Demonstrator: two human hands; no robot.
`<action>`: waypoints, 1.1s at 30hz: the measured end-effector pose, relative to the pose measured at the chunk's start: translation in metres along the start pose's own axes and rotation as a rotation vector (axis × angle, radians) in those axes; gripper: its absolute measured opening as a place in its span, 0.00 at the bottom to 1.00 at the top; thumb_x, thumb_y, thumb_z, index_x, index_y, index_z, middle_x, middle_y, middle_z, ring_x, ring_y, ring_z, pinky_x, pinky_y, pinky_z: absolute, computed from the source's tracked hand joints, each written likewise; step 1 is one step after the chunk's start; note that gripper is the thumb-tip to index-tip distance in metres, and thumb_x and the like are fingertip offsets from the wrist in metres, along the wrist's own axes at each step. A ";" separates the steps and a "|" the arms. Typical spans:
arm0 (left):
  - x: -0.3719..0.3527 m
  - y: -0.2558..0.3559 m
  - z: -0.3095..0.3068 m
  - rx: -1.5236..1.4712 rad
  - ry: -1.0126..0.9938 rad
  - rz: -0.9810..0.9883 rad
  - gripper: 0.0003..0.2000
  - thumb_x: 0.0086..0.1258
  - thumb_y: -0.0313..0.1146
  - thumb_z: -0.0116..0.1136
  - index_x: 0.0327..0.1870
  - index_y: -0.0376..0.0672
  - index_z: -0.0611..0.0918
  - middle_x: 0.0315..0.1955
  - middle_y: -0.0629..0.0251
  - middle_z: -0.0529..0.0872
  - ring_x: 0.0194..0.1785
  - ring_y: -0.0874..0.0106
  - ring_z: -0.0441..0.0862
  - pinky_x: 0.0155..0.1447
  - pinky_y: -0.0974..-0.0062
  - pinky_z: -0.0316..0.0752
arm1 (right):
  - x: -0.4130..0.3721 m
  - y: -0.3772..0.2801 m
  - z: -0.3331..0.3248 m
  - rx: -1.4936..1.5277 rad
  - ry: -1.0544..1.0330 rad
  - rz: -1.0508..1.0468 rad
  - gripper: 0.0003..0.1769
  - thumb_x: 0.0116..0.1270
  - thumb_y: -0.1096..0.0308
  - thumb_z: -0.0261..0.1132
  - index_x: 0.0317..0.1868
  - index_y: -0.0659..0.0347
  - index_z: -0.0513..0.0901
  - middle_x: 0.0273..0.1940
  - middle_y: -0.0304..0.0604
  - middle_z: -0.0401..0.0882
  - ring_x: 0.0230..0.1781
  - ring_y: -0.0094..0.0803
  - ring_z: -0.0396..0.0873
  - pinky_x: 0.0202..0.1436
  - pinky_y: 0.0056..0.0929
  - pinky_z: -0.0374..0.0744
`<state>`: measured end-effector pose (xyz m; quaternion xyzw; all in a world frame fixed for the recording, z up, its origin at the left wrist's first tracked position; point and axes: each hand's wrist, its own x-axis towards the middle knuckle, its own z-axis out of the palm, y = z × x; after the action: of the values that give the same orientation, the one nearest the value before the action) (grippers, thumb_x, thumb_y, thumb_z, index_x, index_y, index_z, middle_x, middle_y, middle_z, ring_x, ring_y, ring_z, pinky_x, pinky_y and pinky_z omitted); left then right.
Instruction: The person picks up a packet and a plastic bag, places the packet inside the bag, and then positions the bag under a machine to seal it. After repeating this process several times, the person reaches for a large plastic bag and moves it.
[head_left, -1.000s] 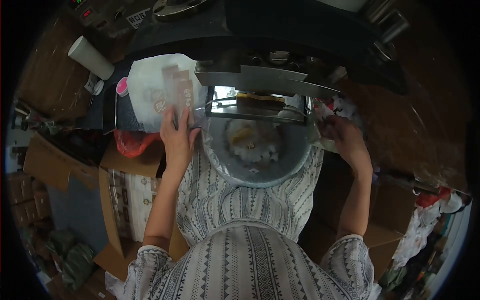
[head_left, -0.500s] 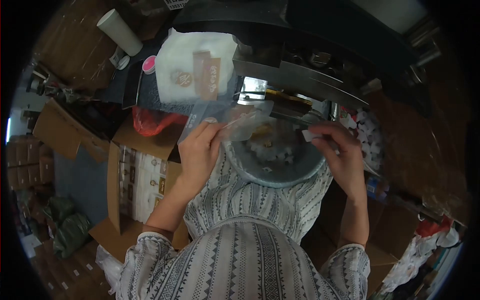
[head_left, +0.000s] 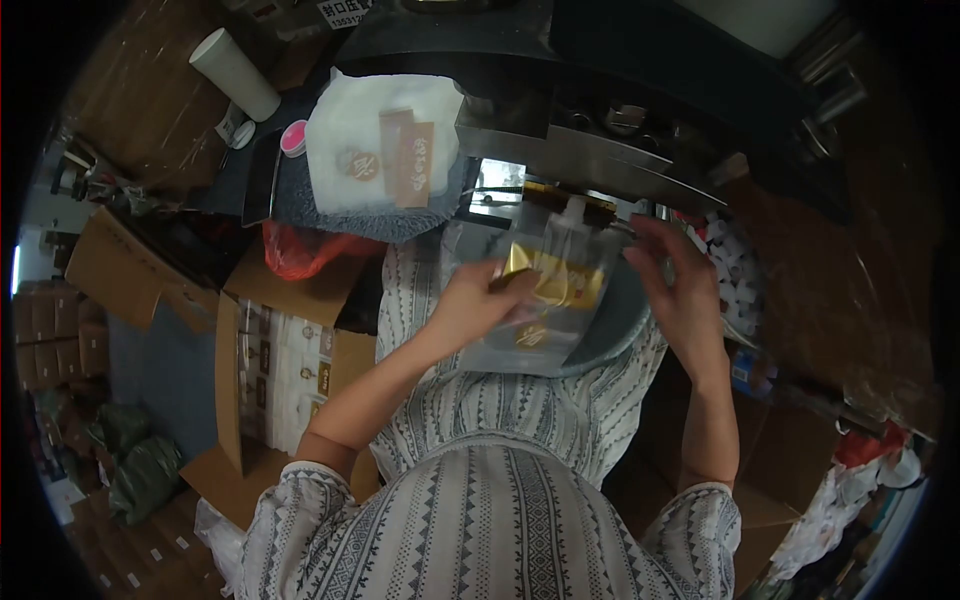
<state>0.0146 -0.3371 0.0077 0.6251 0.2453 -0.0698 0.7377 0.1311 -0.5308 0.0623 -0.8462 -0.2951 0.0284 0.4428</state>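
Note:
My left hand (head_left: 485,305) pinches a clear plastic pouch (head_left: 570,290) with gold print, tilted above a round grey basin (head_left: 625,325) on my lap. A white spout stands at the pouch's upper end, below the metal edge of a machine (head_left: 610,150). My right hand (head_left: 680,265) is just right of the pouch, its thumb and index finger curled near each other; whether anything small is between them is too dim to tell. Beyond my left hand, a stack of white printed bags (head_left: 350,150) lies on a dark blue towel (head_left: 400,228).
An open carton (head_left: 228,390) of white packs stands at the left, with a red plastic bag (head_left: 295,250) behind it. A white cup (head_left: 235,75) and a pink-topped jar (head_left: 293,138) are at the upper left. Many small white pieces (head_left: 738,275) lie at the right.
My left hand has moved right and down, and a gold-printed pouch now shows over the basin. The small white piece in my right fingers is no longer visible there.

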 end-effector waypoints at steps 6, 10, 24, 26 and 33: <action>0.032 0.013 0.006 -0.153 0.009 0.004 0.15 0.71 0.39 0.60 0.33 0.33 0.82 0.22 0.71 0.81 0.27 0.82 0.77 0.33 0.83 0.74 | 0.001 0.040 -0.025 -0.576 0.114 -0.077 0.14 0.62 0.75 0.64 0.49 0.63 0.80 0.38 0.50 0.82 0.38 0.45 0.82 0.42 0.36 0.79; 0.037 0.012 -0.028 0.420 0.043 0.121 0.19 0.68 0.41 0.62 0.48 0.32 0.79 0.36 0.57 0.83 0.40 0.71 0.82 0.47 0.72 0.77 | 0.011 0.084 -0.017 -0.496 0.055 -0.095 0.12 0.57 0.78 0.63 0.43 0.62 0.81 0.38 0.51 0.81 0.38 0.52 0.79 0.44 0.44 0.78; -0.045 0.005 -0.061 1.014 0.719 0.692 0.06 0.61 0.24 0.61 0.39 0.42 0.82 0.32 0.59 0.83 0.33 0.55 0.81 0.36 0.67 0.76 | 0.009 -0.034 0.031 0.120 -0.178 -0.300 0.13 0.59 0.76 0.67 0.46 0.62 0.81 0.42 0.46 0.82 0.37 0.40 0.83 0.43 0.33 0.82; -0.049 0.010 -0.055 0.985 0.686 0.737 0.07 0.61 0.24 0.61 0.39 0.42 0.82 0.32 0.59 0.83 0.33 0.55 0.81 0.36 0.66 0.76 | 0.013 -0.040 0.033 0.028 -0.183 -0.402 0.13 0.60 0.75 0.67 0.46 0.61 0.82 0.44 0.44 0.82 0.40 0.39 0.83 0.45 0.34 0.81; -0.039 0.002 -0.028 0.956 0.155 0.685 0.04 0.63 0.28 0.62 0.37 0.39 0.83 0.32 0.58 0.84 0.31 0.59 0.83 0.32 0.67 0.75 | 0.009 -0.025 0.022 0.140 -0.384 -0.186 0.14 0.62 0.73 0.67 0.49 0.60 0.82 0.44 0.45 0.83 0.44 0.38 0.82 0.47 0.32 0.80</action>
<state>-0.0263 -0.3175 0.0239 0.9349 0.0240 0.1152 0.3348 0.1204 -0.4990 0.0698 -0.7616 -0.4481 0.1686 0.4368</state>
